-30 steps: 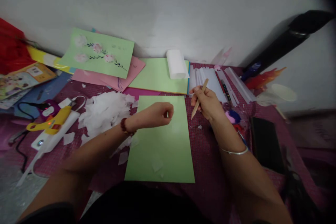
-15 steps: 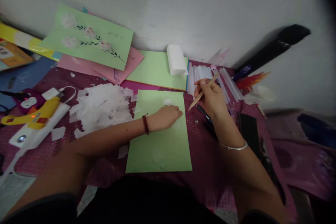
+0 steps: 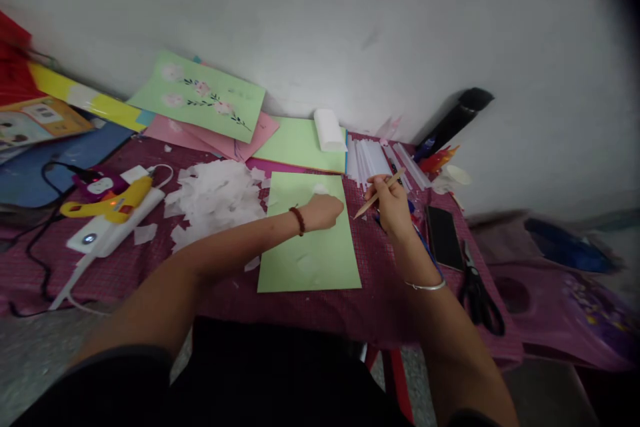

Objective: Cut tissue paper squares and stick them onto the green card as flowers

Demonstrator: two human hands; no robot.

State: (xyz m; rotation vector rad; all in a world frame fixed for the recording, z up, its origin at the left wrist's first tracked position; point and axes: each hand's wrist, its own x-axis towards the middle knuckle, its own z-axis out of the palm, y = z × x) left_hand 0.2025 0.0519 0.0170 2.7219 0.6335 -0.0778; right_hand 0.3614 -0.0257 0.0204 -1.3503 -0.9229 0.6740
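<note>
A sheet of light green paper [image 3: 310, 267] lies in front of me. Over its upper right part is my left hand [image 3: 324, 212], with its fingers curled together; whatever they may hold is hidden. A small white paper piece [image 3: 320, 189] shows on the sheet just beyond that hand. My right hand [image 3: 393, 203], to the right of the sheet, is closed on a pointed wooden stick [image 3: 373, 200], its tip slanting down to the left. Left of the sheet lies a heap of white paper pieces [image 3: 220, 193].
A yellow glue gun [image 3: 115, 205] rests on a white power strip [image 3: 125, 223]. Glue sticks [image 3: 367, 159] and a white roll [image 3: 329, 130] lie at the back. A green card with paper flowers [image 3: 210, 90] leans leftward. A phone [image 3: 444, 238] and black scissors [image 3: 480, 297] are at right.
The camera view has shifted, bringing the phone and scissors into clearer sight. My left hand stays over the green sheet, its fingers more curled. The right hand still holds the stick.
</note>
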